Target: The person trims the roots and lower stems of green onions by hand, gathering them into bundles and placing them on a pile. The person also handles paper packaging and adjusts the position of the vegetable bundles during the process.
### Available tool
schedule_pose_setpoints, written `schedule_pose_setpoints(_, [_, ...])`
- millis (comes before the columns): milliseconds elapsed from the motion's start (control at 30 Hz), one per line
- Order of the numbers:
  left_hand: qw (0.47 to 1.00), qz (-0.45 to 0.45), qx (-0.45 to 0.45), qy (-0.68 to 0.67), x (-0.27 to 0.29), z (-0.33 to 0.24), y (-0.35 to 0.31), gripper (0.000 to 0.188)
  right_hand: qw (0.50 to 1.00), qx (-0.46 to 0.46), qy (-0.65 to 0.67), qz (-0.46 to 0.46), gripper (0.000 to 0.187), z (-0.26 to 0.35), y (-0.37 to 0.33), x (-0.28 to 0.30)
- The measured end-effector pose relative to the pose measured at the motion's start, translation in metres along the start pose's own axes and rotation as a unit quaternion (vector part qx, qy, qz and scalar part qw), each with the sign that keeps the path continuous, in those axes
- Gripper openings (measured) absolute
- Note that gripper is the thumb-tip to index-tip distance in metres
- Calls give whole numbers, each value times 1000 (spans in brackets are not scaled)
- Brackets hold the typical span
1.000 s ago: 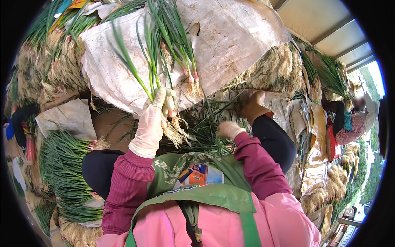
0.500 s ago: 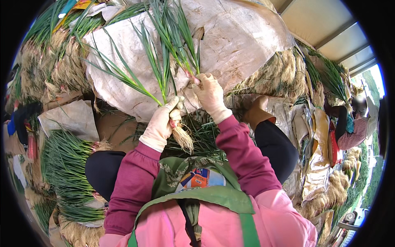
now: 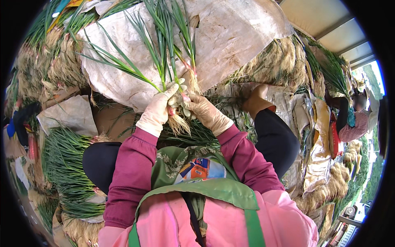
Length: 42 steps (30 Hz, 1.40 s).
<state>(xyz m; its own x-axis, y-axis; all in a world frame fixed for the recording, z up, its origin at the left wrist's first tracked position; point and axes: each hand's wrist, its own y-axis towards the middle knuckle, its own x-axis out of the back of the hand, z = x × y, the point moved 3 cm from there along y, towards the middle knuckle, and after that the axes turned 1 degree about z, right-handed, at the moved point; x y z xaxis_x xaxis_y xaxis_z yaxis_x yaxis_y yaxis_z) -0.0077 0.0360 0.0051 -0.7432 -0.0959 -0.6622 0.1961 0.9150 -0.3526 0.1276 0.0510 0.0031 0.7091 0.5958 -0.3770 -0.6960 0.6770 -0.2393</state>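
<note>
— Left grip (image 3: 157, 110) is clamped round a small bunch of spring onions (image 3: 162, 72), just above the roots. Right grip (image 3: 210, 114) is up against it, fingers curled at a pale bulb (image 3: 186, 99); can't tell if you're pinching that one or only steadying it

— Why hold so low?

— Probably because the bulb end is firm and the leaves are floppy. Your leaves fan out ahead, roots hang toward your lap, so the ends likely line up easier

— And the loose onions (image 3: 192, 79)?

— On the pale sheet (image 3: 242, 35), just past your hands, roots facing you. Puts the graspable end nearest, I'd guess. Sheet likely gives you a flat spot over the uneven heap (image 3: 279, 61). Stack (image 3: 68, 171) by your left knee has its bulb ends turned to you too

— What can't you see?

— Stalk count, your fingers overlap it. Right palm faces away. Some leaf tips run off the top edge. Cut leaves or whole plants in the shade under your hands (image 3: 199, 133), can't say. Co-worker (image 3: 354, 125) far right is too small to read
</note>
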Motion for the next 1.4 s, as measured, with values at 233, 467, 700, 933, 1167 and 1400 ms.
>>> schedule_pose_setpoints(233, [995, -60, -38, 68, -12, -2, -12, 26, 811, 39, -551, -193, 13, -39, -19, 73])
schedule_pose_setpoints(467, [982, -79, 37, 165, 6, 22, -3, 32, 955, 79, -255, -132, 37, 20, 17, 26])
schedule_pose_setpoints(700, [986, -102, 16, 132, -5, 13, -20, 28, 710, 167, -644, -231, 24, 24, 49, 7])
schedule_pose_setpoints(933, [992, -96, -51, 58, -13, -9, -35, 22, 643, -189, -738, -76, 26, -44, -48, 120])
schedule_pose_setpoints(1167, [992, -120, -9, 26, 3, 5, -21, 24, 685, 35, -681, -255, 23, 31, 11, 44])
schedule_pose_setpoints(1400, [989, -138, -49, 24, 6, -8, -15, 25, 814, 83, -546, -181, 35, 19, 73, 36])
